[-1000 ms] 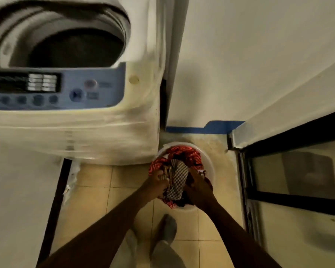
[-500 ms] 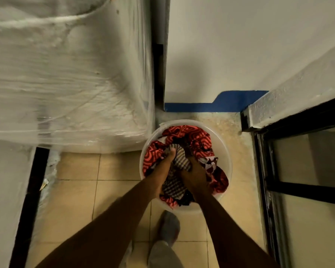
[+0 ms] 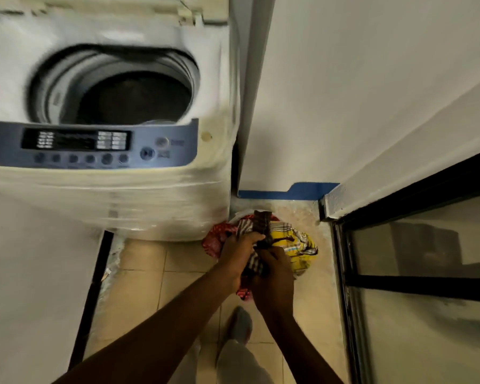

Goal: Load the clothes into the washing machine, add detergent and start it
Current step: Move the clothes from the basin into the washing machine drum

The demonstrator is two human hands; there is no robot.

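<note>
A top-loading washing machine (image 3: 122,195) wrapped in clear plastic fills the upper left, its lid up and its dark drum (image 3: 133,98) open. A blue control panel (image 3: 94,146) runs along its front edge. On the floor to its right, a bundle of clothes (image 3: 294,245) in red, yellow and checked fabric covers a white basin (image 3: 237,217), of which only a sliver of rim shows. My left hand (image 3: 237,253) and my right hand (image 3: 273,273) both grip the bundle and hold it above the basin.
A white wall with a blue skirting strip (image 3: 288,191) stands behind the basin. A black-framed glass door (image 3: 416,284) lines the right side. My foot (image 3: 240,324) rests on the beige tiled floor (image 3: 150,273) below the hands.
The view has swung back up from the basin to the machine's open top. Both hands have closed on the clothes and lifted them, and a yellow garment now shows.
</note>
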